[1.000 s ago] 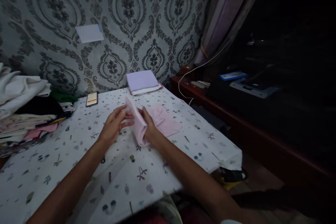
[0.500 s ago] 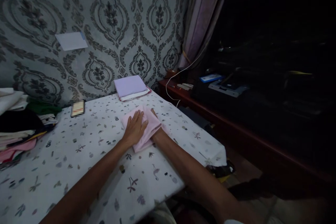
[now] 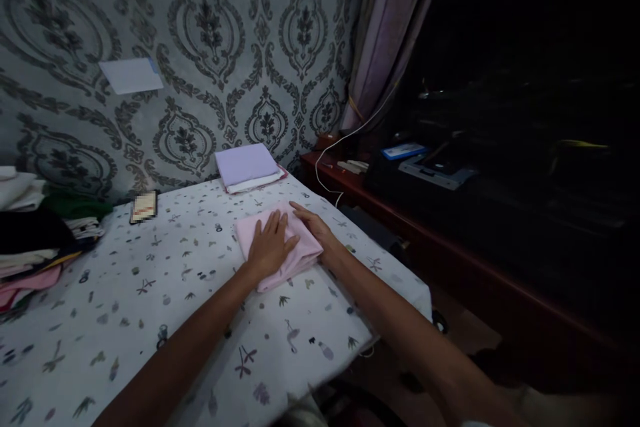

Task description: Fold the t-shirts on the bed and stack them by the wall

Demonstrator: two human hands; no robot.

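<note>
A folded pink cloth lies on the white patterned sheet in front of me. Its exact kind of garment does not show. My left hand rests flat on top of it with the fingers spread. At the cloth's right edge, my right hand lies with its fingers stretched out and touching the side. Just beyond the pink cloth is a small stack topped by a folded lavender cloth, with white and red layers below.
On the left a pile of folded clothes rises beside a blurred phone-like object. A dark red wooden cabinet stands along the right, with a white cable running down to it. The patterned wall closes off the back.
My right hand, earlier partly under a fold of the pink cloth, has come out to its right edge. The cloth now lies flatter, and my left hand has shifted slightly right on it.
</note>
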